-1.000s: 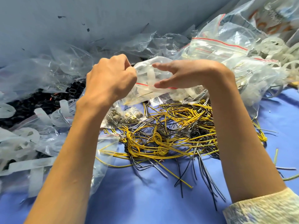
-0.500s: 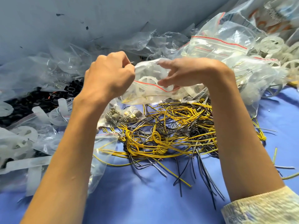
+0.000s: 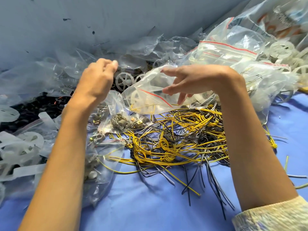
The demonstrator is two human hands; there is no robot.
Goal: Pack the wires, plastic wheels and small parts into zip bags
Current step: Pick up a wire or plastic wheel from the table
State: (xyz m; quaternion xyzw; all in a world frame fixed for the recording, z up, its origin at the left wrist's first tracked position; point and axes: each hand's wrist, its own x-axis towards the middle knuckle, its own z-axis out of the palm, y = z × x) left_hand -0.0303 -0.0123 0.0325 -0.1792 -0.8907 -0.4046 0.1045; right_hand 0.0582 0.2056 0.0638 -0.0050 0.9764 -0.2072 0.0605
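My right hand (image 3: 193, 80) holds a clear zip bag (image 3: 146, 90) with a red seal line above the wire pile, thumb over its upper edge and fingers spread on its front. A white plastic wheel and a yellow wire show inside the bag. My left hand (image 3: 98, 79) is off the bag, its fingers loosely curled just left of a loose white wheel (image 3: 125, 80), with nothing seen in it. A tangle of yellow and black wires (image 3: 183, 135) lies below the bag. A small bag of metal parts (image 3: 126, 120) sits between my arms.
Filled and empty zip bags (image 3: 233, 52) are heaped at the back and right, with more white wheels (image 3: 281, 47) beyond. White plastic strips (image 3: 25, 147) and black parts (image 3: 33, 105) lie at the left. Blue cloth (image 3: 150, 205) covers the near surface.
My left hand has let go of the bag and moved left and back toward the loose wheel. The bag now hangs from my right hand alone, its mouth tilted left.
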